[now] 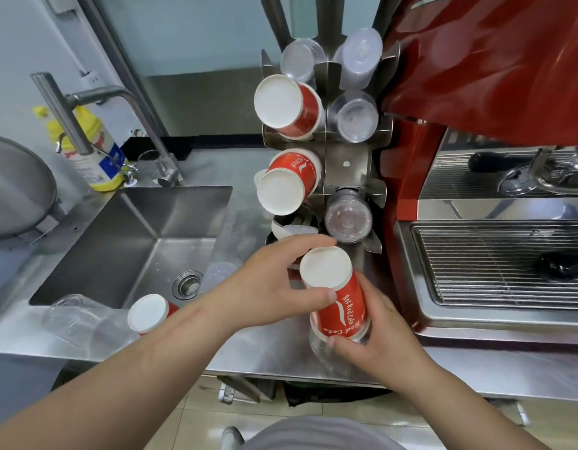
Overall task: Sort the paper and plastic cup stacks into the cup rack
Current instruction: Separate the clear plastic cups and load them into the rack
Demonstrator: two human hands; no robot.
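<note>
A steel cup rack [346, 164] stands on the counter between the sink and the espresso machine. Its left slots hold red paper cup stacks [289, 105] [286, 186]; its right slots hold clear plastic cup stacks [352, 115] [347, 219]. Both hands hold a red paper cup stack [338, 303] just in front of the rack's lowest left slot. My left hand [281, 280] grips its white top end. My right hand [365, 339] grips its lower end, where a clear plastic cup [323, 349] shows. A white paper rim [291, 230] sits in the lowest left slot.
Another red paper cup stack [151, 311] and clear plastic cups [76, 319] lie on the counter's front left. A steel sink [135, 241] with a faucet [118, 102] is on the left. A red espresso machine [495, 206] with a drip grate stands on the right.
</note>
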